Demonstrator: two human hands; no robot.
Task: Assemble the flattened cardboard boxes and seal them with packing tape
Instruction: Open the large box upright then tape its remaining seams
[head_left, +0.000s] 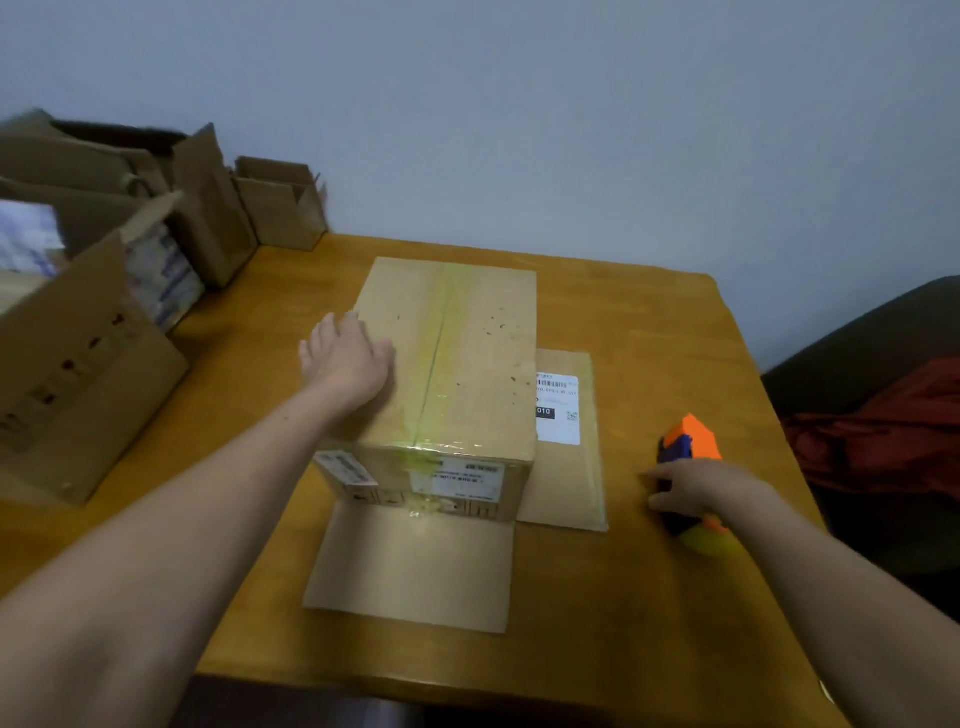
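Note:
A closed cardboard box (467, 358) stands in the middle of the wooden table (649, 322), its top seam covered by a strip of clear tape. My left hand (345, 358) lies flat on the box's top left edge, fingers straight. Two flattened cardboard pieces lie under the box: one (410, 566) sticks out toward me, another with a white label (569, 457) pokes out to the right. My right hand (698, 488) grips an orange and dark blue tape dispenser (688, 441) on the table at the right.
Several open cardboard boxes (78, 358) crowd the left side, and a small open one (280, 208) stands at the table's back left. A dark chair with red cloth (883, 431) sits off the right edge. A pale wall runs behind the table.

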